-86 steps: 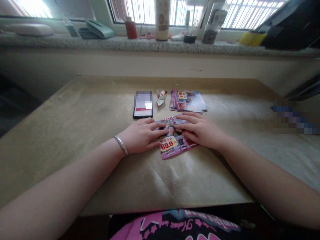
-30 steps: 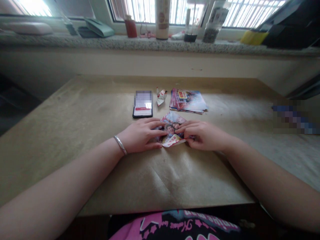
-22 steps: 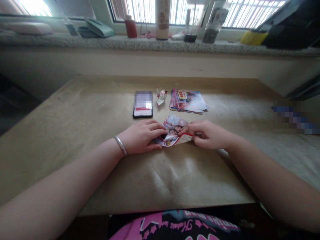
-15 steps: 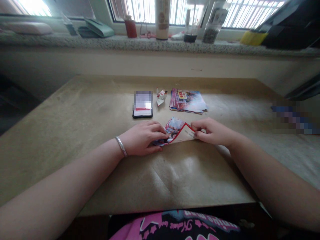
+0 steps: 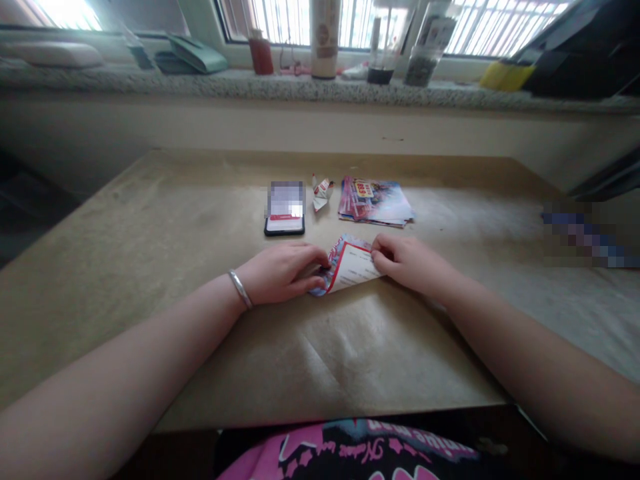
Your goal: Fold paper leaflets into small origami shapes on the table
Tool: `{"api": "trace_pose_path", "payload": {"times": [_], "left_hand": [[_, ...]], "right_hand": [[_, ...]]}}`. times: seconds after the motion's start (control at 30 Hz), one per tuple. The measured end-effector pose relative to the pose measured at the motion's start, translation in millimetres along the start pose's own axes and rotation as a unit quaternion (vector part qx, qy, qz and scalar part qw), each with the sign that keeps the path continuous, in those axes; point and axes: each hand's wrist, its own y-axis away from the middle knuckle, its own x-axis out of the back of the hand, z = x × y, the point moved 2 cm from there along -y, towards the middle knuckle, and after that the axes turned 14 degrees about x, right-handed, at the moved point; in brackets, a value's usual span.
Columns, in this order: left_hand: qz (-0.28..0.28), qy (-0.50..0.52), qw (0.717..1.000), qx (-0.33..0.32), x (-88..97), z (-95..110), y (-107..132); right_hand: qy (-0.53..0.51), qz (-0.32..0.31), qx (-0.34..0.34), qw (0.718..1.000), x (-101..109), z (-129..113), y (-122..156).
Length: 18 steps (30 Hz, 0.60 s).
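Observation:
A colourful printed paper sheet (image 5: 354, 267) lies on the table in front of me, folded over so that its white, text-covered back with a red border shows. My left hand (image 5: 287, 272), with a silver bangle at the wrist, holds the sheet's left end, thumb at the near edge and fingers on top. At the right, my right hand (image 5: 413, 265) pinches the folded-over part between thumb and curled fingers. Beyond the sheet stand a small folded paper figure (image 5: 322, 193) and a stack of similar printed sheets (image 5: 383, 203).
A phone (image 5: 285, 225) with a lit, blurred screen lies left of the paper figure on the table (image 5: 200, 200). Bottles and other items line the granite windowsill (image 5: 280, 87) at the back. A blurred blue item (image 5: 590, 237) is at the far right.
My right hand has moved a little left, drawing the folded flap further over, and more of the white back shows. My left thumb and fingers have shifted slightly on the sheet.

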Motion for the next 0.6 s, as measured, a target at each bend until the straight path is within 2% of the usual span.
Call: {"api": "trace_pose_path", "payload": {"times": [0.13,0.33,0.43,0.6], "left_hand": [[0.013,0.029,0.999,-0.030,-0.4,0.4,0.5],[-0.013,-0.070,0.996,-0.056,-2.0,4.0,-1.6],[-0.012,-0.077,0.995,-0.058,-3.9,4.1,-2.5],[-0.001,-0.063,0.996,-0.057,-6.7,2.0,-4.4]], "right_hand": [[0.045,-0.003,-0.017,0.999,-5.7,-2.9,-3.1],[0.047,0.022,-0.053,0.997,-8.9,-0.3,-6.7],[0.055,0.035,-0.066,0.996,-9.1,-0.8,-8.3],[0.086,0.059,-0.048,0.993,-8.4,-2.8,-11.9]]}}
